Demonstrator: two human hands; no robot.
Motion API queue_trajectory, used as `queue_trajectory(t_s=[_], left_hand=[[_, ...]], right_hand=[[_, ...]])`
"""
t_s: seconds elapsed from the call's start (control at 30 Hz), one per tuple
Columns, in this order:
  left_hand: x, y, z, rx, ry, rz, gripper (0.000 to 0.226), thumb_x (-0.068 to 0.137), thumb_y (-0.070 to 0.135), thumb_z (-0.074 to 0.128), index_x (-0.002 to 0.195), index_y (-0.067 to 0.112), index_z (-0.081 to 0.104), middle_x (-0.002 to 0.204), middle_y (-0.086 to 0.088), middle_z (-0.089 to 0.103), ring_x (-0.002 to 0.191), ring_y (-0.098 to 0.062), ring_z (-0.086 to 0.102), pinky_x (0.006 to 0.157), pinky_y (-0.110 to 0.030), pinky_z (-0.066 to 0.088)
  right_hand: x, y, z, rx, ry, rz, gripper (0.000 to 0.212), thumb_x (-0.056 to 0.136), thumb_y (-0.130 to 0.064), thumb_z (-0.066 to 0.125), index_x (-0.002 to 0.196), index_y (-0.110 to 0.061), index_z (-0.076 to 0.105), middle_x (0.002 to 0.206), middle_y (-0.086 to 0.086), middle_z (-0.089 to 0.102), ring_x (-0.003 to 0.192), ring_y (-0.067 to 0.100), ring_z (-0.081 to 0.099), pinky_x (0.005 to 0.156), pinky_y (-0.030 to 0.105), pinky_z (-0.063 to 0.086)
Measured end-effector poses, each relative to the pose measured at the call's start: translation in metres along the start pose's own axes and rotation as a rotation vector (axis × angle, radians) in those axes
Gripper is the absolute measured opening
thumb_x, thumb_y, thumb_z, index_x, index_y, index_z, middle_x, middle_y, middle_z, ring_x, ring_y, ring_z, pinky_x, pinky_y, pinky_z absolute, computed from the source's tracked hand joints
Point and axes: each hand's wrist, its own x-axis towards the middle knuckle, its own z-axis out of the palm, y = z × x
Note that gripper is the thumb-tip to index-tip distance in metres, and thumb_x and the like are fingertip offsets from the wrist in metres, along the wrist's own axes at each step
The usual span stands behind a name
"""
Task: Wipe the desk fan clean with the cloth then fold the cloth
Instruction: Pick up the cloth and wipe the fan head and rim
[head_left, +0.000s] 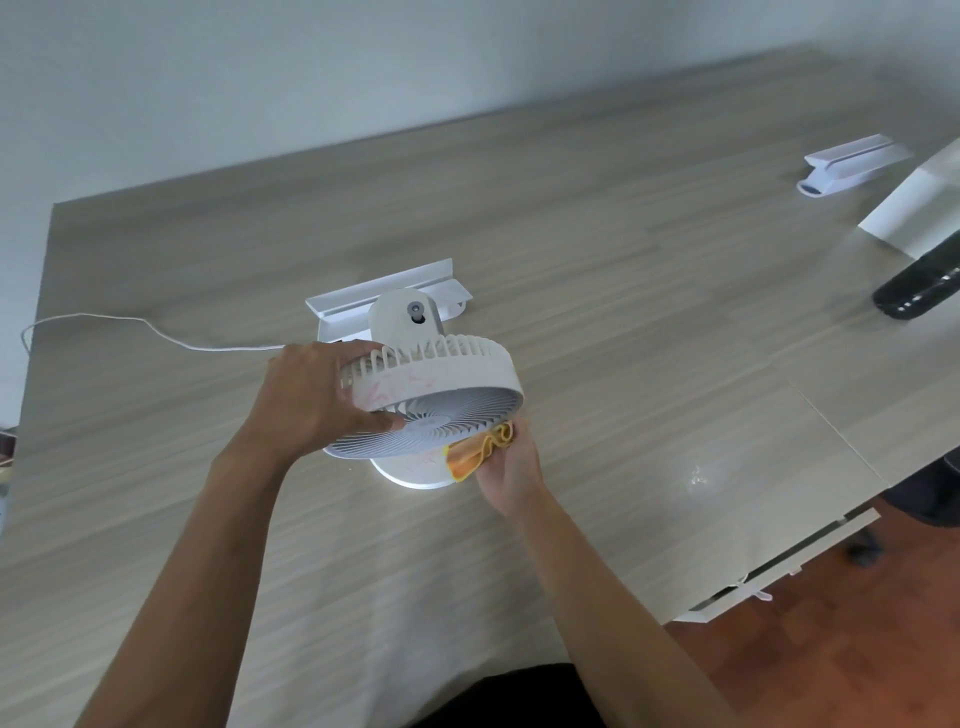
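Left hand: I see my left hand (317, 397) clamped on the left side of the desk fan (431, 395); fingers curl over the rim, thumb pressed on the front grille.
Right hand: my right hand (511, 467) is closed around the orange cloth (475, 452), bunched between fingers and palm.
Cloth: it is pressed against the lower right edge of the grille, just above the round base (410, 475); part of it is hidden under the fan head.
Desk fan: white, standing near the middle of the wooden surface (649, 322), its head tilted so the grille faces down toward me; faint pinkish marks show on the rim.
Cable: a white cord (130, 322) runs from behind my left hand to the left edge of the surface.
Behind the fan: a white bracket-like piece (384, 291), just beyond it.
Far right: another white piece (852, 166) and a dark object (914, 291), well apart from the fan.
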Motion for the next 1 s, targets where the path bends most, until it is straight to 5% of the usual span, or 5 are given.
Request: queue_trajectory(t_s=[0.13, 0.27, 0.67, 0.9, 1.0], left_hand=[[0.001, 0.003, -0.002, -0.004, -0.003, -0.009, 0.086, 0.037, 0.068, 0.069, 0.113, 0.029, 0.071, 0.082, -0.001, 0.073, 0.072, -0.023, 0.061, 0.066, -0.029, 0.040], [0.000, 0.001, -0.005, -0.052, -0.010, -0.014, 0.088, 0.034, 0.072, 0.063, 0.111, 0.030, 0.072, 0.075, -0.001, 0.071, 0.067, -0.024, 0.062, 0.061, -0.031, 0.046], [-0.001, 0.006, -0.001, 0.001, -0.004, -0.024, 0.085, 0.041, 0.062, 0.082, 0.117, 0.026, 0.070, 0.086, -0.006, 0.075, 0.076, -0.028, 0.065, 0.070, -0.032, 0.045], [-0.002, 0.011, -0.001, 0.029, -0.005, 0.000, 0.071, 0.051, 0.045, 0.090, 0.117, 0.027, 0.071, 0.086, -0.006, 0.075, 0.076, -0.031, 0.066, 0.072, -0.033, 0.047], [-0.004, 0.011, -0.001, 0.042, -0.009, 0.003, 0.069, 0.053, 0.042, 0.091, 0.117, 0.027, 0.071, 0.089, -0.007, 0.076, 0.078, -0.031, 0.066, 0.072, -0.033, 0.045]], right_hand=[[0.004, 0.017, -0.004, 0.117, -0.072, 0.127, 0.046, 0.096, -0.020, 0.042, 0.136, 0.000, 0.050, 0.134, 0.021, 0.053, 0.134, 0.039, 0.044, 0.118, 0.050, 0.028], [0.001, 0.003, -0.013, 0.139, 0.019, 0.125, 0.034, 0.099, -0.027, 0.038, 0.105, -0.006, 0.065, 0.104, 0.015, 0.068, 0.103, 0.030, 0.062, 0.105, 0.045, 0.044], [0.005, 0.030, 0.001, 0.256, -0.083, 0.257, 0.039, 0.088, -0.018, 0.043, 0.121, -0.003, 0.057, 0.125, 0.023, 0.058, 0.125, 0.037, 0.051, 0.115, 0.051, 0.032], [0.013, -0.006, -0.025, 0.223, -0.016, 0.160, 0.039, 0.102, -0.026, 0.030, 0.101, -0.006, 0.064, 0.088, 0.014, 0.071, 0.083, 0.027, 0.068, 0.092, 0.041, 0.048], [0.017, 0.011, -0.011, 0.155, -0.099, 0.265, 0.036, 0.098, -0.021, 0.034, 0.118, -0.003, 0.058, 0.106, 0.017, 0.068, 0.092, 0.029, 0.070, 0.079, 0.038, 0.059]])
